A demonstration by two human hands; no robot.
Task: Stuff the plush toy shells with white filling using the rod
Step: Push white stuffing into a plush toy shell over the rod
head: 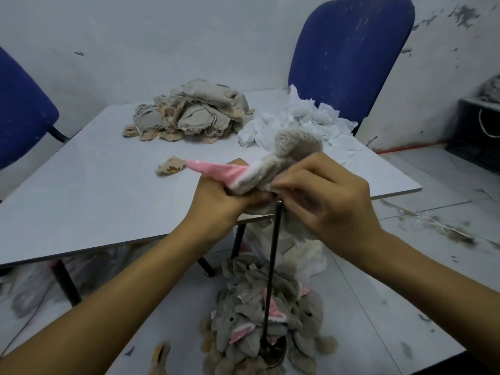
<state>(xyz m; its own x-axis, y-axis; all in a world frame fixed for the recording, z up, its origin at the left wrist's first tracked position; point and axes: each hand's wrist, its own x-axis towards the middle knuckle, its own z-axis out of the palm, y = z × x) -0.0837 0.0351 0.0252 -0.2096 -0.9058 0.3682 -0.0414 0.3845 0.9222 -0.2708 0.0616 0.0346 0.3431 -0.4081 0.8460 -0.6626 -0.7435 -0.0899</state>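
Note:
A grey plush toy shell [273,166] with a long pink ear is held over the top of a black upright rod [272,261]. My left hand [224,196] grips the shell's pink-and-white end from below. My right hand [322,193] pinches the shell's grey fabric just above the rod tip. The rod stands on a round base [276,350] on the floor, amid a heap of finished grey plush toys [259,315]. White filling [297,120] lies piled on the table's far right. A heap of beige inside-out shells [189,112] sits at the table's back.
The white table [94,185] carries one loose beige shell [170,166]. Two blue chairs stand behind it, one at the left [21,109] and one at the right [351,55]. More white filling [311,255] lies under the table. A dark box [479,128] sits far right.

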